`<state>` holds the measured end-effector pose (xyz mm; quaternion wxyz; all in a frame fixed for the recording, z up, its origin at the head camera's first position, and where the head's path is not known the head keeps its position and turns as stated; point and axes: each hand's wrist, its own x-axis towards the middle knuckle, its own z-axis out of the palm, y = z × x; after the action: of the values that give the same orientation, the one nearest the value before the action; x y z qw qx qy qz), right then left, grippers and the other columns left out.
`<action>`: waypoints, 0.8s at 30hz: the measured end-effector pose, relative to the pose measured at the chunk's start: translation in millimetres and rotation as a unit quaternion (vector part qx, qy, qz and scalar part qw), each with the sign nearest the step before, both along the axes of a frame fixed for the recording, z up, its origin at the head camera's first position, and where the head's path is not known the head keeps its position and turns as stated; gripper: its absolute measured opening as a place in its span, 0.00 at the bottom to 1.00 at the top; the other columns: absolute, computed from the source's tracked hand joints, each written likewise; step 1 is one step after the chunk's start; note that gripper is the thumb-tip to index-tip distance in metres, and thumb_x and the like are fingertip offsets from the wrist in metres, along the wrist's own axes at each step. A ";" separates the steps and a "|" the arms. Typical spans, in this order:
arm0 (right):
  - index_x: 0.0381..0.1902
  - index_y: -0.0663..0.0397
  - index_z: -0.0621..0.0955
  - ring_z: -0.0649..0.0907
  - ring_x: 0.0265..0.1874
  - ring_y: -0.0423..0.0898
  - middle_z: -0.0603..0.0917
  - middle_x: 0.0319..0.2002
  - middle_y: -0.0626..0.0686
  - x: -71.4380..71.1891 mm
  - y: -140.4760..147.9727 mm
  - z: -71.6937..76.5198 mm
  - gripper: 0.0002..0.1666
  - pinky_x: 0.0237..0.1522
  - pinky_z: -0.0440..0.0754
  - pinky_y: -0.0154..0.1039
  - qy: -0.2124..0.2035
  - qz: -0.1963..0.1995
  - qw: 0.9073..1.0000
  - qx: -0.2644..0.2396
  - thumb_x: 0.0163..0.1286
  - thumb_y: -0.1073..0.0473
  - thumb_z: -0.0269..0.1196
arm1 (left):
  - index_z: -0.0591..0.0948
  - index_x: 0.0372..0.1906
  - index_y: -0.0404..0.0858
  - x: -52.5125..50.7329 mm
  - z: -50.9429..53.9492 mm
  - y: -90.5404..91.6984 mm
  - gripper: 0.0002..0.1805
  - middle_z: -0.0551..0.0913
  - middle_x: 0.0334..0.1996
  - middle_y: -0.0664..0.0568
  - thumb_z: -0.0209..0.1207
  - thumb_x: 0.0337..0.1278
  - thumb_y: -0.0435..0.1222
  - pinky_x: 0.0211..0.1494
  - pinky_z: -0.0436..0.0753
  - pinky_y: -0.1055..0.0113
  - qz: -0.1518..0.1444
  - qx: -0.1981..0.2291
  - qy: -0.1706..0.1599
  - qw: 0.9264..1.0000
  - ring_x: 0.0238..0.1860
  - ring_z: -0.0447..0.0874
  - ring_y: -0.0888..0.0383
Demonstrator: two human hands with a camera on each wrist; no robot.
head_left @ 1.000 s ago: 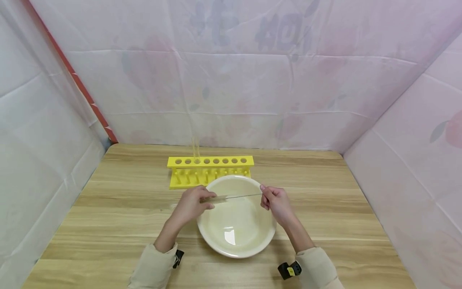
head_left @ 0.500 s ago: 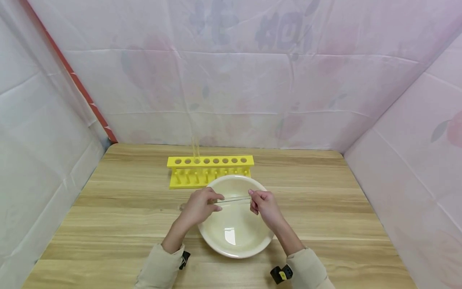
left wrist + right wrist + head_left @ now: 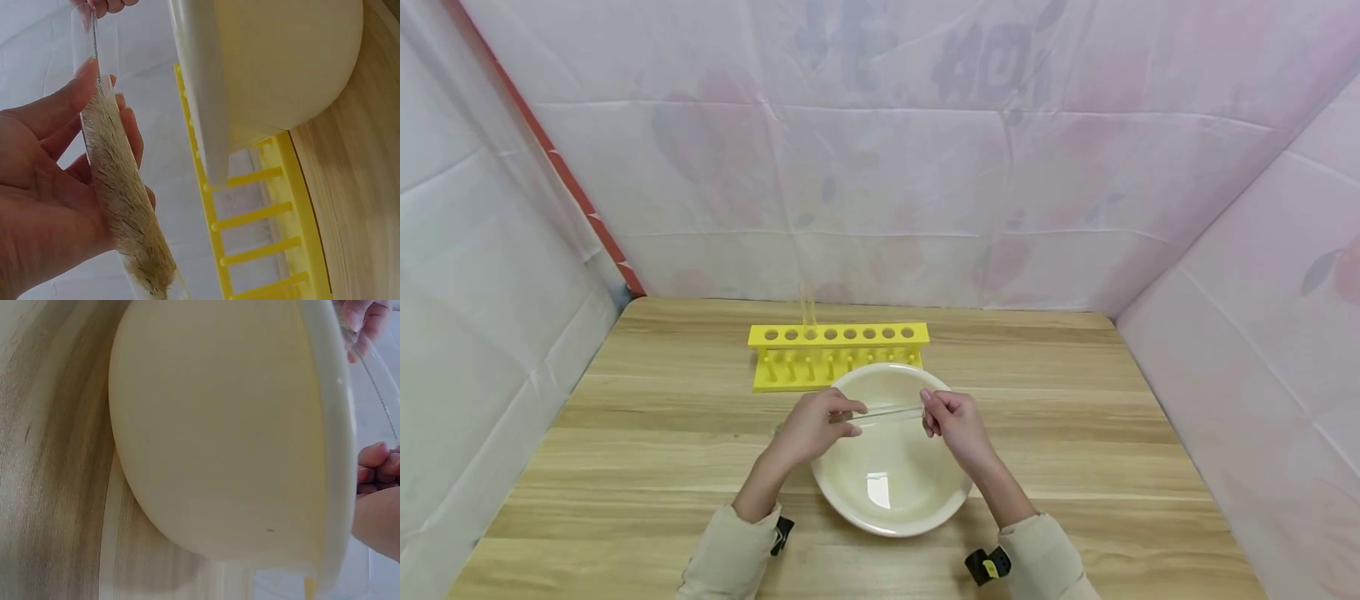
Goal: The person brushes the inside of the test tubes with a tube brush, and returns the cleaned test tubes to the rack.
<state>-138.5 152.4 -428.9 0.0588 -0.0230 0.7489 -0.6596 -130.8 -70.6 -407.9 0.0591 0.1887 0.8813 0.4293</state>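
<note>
A clear test tube (image 3: 880, 415) lies nearly level over the cream bowl (image 3: 895, 467). My left hand (image 3: 808, 427) grips the tube between thumb and fingers. Inside it, in the left wrist view, sits the bristle head of a test tube brush (image 3: 128, 194), toward the far end of the tube from the right hand. The brush's twisted wire runs out to my right hand (image 3: 957, 427), which pinches it with thumb and curled fingers at the tube's mouth. In the right wrist view both hands show only partly, beyond the bowl's rim.
Behind the bowl stands a yellow test tube rack (image 3: 838, 336) with a row of holes and pegs. One clear test tube (image 3: 807, 310) stands upright in it. The wooden table (image 3: 1037, 450) is bounded by pale sheet walls (image 3: 880, 183).
My right hand has moved left toward the left hand, and the brush has slid deeper into the test tube. Over the last half second the hands have shifted little.
</note>
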 end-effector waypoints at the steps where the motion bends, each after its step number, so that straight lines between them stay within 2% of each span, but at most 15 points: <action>1: 0.13 0.73 0.66 0.69 0.14 0.46 0.68 0.12 0.53 0.1 -0.4 0.3 0.26 0.20 0.65 0.31 0.011 -0.002 1.000 0.002 0.70 0.63 0.52 | 0.84 0.41 0.37 -0.5 0.4 -0.8 0.12 0.77 0.27 0.53 0.65 0.46 0.29 0.31 0.72 0.69 -0.002 0.002 -0.001 1.000 0.28 0.70 0.60; 6: 0.11 0.71 0.67 0.70 0.14 0.50 0.70 0.12 0.59 3.9 -2.0 9.1 0.24 0.19 0.66 0.31 0.073 0.005 0.997 0.009 0.69 0.68 0.51 | 0.84 0.40 0.37 -2.4 1.4 -4.8 0.12 0.80 0.31 0.47 0.64 0.47 0.30 0.34 0.74 0.69 -0.017 0.021 -0.012 1.000 0.31 0.73 0.60; 11: 0.11 0.71 0.67 0.67 0.13 0.44 0.69 0.13 0.67 8.4 -2.8 21.3 0.23 0.17 0.64 0.29 0.147 0.024 0.988 0.032 0.68 0.72 0.49 | 0.83 0.40 0.36 -3.1 3.5 -6.8 0.11 0.81 0.33 0.48 0.64 0.48 0.30 0.37 0.75 0.68 -0.026 0.032 -0.020 0.999 0.34 0.75 0.59; 14: 0.11 0.69 0.68 0.66 0.12 0.42 0.69 0.12 0.66 6.0 0.0 16.4 0.23 0.16 0.63 0.29 0.154 0.030 0.987 0.043 0.68 0.72 0.50 | 0.83 0.39 0.36 -2.3 4.4 -6.2 0.10 0.81 0.34 0.50 0.64 0.48 0.30 0.38 0.76 0.66 -0.021 0.027 -0.018 0.999 0.35 0.76 0.58; 17: 0.10 0.67 0.67 0.67 0.11 0.46 0.69 0.11 0.61 1.8 3.2 7.5 0.25 0.16 0.64 0.30 0.123 0.023 0.991 0.043 0.69 0.69 0.51 | 0.83 0.38 0.37 -1.0 4.5 -4.2 0.10 0.80 0.33 0.51 0.65 0.47 0.29 0.38 0.76 0.66 -0.010 0.006 -0.005 1.000 0.35 0.76 0.59; 20: 0.09 0.65 0.65 0.68 0.11 0.46 0.68 0.09 0.55 -1.0 3.5 2.8 0.27 0.19 0.65 0.31 0.064 0.001 0.998 0.028 0.69 0.65 0.53 | 0.83 0.38 0.38 0.0 4.6 -0.5 0.11 0.79 0.31 0.53 0.65 0.46 0.29 0.36 0.75 0.67 0.001 -0.032 0.026 0.999 0.32 0.74 0.60; 22: 0.08 0.64 0.62 0.66 0.10 0.45 0.64 0.08 0.52 -2.1 2.6 2.6 0.28 0.20 0.64 0.32 0.020 -0.010 1.000 -0.011 0.69 0.64 0.52 | 0.83 0.38 0.38 0.6 5.1 2.1 0.11 0.78 0.30 0.53 0.65 0.45 0.29 0.35 0.74 0.66 0.007 -0.051 0.054 0.997 0.31 0.73 0.60; 24: 0.07 0.61 0.60 0.63 0.09 0.42 0.61 0.08 0.49 -2.9 1.3 3.8 0.29 0.20 0.62 0.33 -0.023 -0.017 0.997 -0.068 0.69 0.66 0.51 | 0.84 0.38 0.38 1.4 6.0 4.0 0.11 0.79 0.30 0.52 0.66 0.44 0.29 0.37 0.72 0.64 0.013 -0.066 0.088 0.994 0.31 0.73 0.59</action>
<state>-141.4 153.8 -425.1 0.0632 0.0014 0.7009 -0.7104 -129.5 -66.6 -401.9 -0.0114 0.2101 0.9118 0.3527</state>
